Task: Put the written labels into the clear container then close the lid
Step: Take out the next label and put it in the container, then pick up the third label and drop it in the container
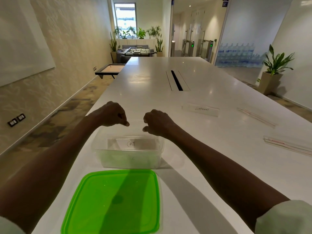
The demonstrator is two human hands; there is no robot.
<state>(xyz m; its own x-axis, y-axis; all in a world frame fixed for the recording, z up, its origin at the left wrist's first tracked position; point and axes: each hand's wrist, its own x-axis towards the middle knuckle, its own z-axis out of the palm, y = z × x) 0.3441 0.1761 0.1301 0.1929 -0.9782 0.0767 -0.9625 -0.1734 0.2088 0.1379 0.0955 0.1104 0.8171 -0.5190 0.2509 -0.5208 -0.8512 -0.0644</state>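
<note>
**A:** How far along is the job?

**B:** My judgement: partly done. One written label, reading CAT point(133, 143), already sits inside the clear container point(129, 159), which stands on the white desk point(152, 85) just ahead of the person. A second label, reading ELEPHANT point(200, 110), lies on the desk outside the container, at about two o'clock from it. The green lid point(116, 201) lies flat on the desk at six o'clock from the container, just beside it, so closing has not been done.

**A:** What are the hands doing?

**B:** Both hover over the container's far rim. The left hand point(112, 114) is at eleven o'clock, the right hand point(157, 123) at one o'clock. The fingers of each are curled. They may be pinching something thin and clear between them; I cannot tell.

**A:** Which way do the labels lie?

**B:** The CAT label's long axis runs from nine to three o'clock, leaning against the far wall, its writing upright toward the person. The ELEPHANT label also runs roughly nine to three, tilted slightly clockwise, writing readable from the person's side.

**A:** Anything else nearby?

**B:** Two clear strips point(287, 146) lie at three o'clock, well apart from the container.
</note>
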